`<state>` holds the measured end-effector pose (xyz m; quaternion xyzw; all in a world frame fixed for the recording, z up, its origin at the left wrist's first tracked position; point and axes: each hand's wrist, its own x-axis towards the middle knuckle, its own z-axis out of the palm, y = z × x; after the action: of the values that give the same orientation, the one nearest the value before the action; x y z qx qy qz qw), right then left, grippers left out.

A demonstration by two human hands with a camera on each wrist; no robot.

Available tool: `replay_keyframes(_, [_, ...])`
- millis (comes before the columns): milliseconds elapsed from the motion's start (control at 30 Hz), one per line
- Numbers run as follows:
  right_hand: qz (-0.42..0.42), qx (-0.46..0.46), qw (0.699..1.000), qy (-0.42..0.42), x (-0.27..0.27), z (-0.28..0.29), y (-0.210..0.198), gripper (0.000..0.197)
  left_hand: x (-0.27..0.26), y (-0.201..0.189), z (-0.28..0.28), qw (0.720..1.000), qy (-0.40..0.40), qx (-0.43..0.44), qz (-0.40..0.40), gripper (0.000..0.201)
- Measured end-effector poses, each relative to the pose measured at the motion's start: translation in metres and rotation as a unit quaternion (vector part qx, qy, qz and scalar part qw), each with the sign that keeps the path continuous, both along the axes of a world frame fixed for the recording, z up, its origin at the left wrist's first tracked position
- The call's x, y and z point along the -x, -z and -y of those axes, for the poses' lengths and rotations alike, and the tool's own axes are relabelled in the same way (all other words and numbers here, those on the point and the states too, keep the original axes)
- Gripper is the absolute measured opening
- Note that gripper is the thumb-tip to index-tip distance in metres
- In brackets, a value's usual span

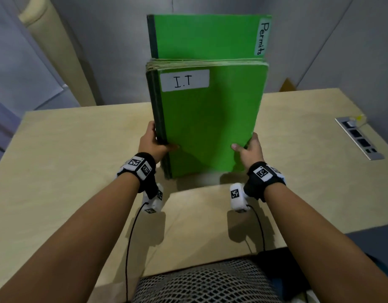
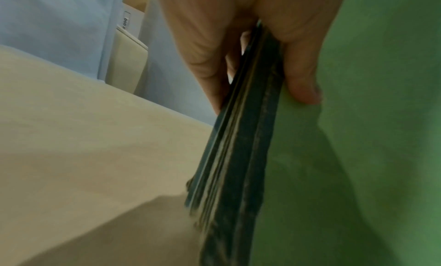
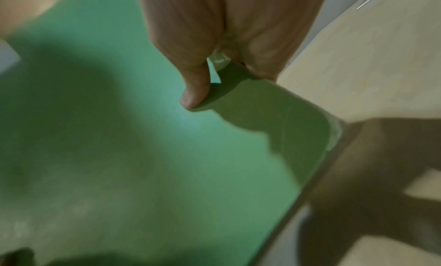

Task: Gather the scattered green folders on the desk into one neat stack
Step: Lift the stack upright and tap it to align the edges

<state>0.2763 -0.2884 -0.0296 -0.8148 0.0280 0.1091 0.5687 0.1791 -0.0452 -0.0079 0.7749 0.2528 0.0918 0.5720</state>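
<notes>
Green folders (image 1: 210,125) gathered into one bundle, held upright over the desk (image 1: 68,149) — the "Permits" folder (image 1: 206,36) stands proud at the back. Left hand (image 1: 152,142) clamps the spines, right hand (image 1: 249,149) the open edge. Squaring step; next, likely seat that folder level, then lay the bundle flat.

fingers of the left hand (image 1: 153,142) and right hand (image 1: 249,149) hidden behind the green folders (image 1: 208,125). bottom edge of the folders blurred. far folder (image 1: 207,37) mostly covered by nearer ones.
</notes>
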Motion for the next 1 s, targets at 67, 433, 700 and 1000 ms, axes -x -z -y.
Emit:
replay_keyframes(67, [-0.018,0.007,1.000,0.005,-0.020,0.008,-0.012,0.053,-0.018,-0.012,0.007,0.999,0.005,-0.026,-0.032,0.076])
replay_keyframes(433, [-0.140,0.272,0.950,-0.068,-0.147,0.094,0.002,0.050,-0.102,0.004,0.092,0.955,0.020,0.144,-0.259,0.041])
replay_keyframes(700, [-0.168,0.490,0.839,-0.167,-0.167,0.133,0.004,0.049,-0.151,0.038,0.145,0.942,0.044,0.175,-0.284,0.043])
replay_keyframes(1000, [-0.193,0.481,0.840,-0.162,-0.186,0.140,0.008,0.049,-0.171,0.038,0.154,0.932,0.035,0.193,-0.306,0.027])
